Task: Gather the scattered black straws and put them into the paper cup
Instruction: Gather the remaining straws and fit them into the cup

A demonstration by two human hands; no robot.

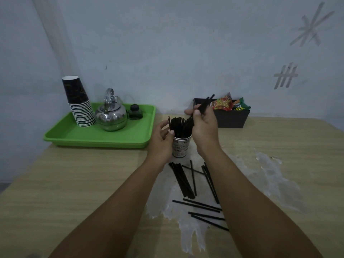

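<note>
Wooden table (83, 183) against a pale wall. The paper cup (181, 147) stands mid-table, full of black straws (179, 127). Left hand (162, 144) wraps the cup; right hand (203, 127) pinches several straws (204, 103) above it. Loose straws (188, 181) lie toward the near edge.

left hand (161, 141): bare, no glove, ring or watch; short nails
right hand (203, 130): bare, no glove, ring or watch; short nails
forearms: both bare, no sleeve in view
</note>
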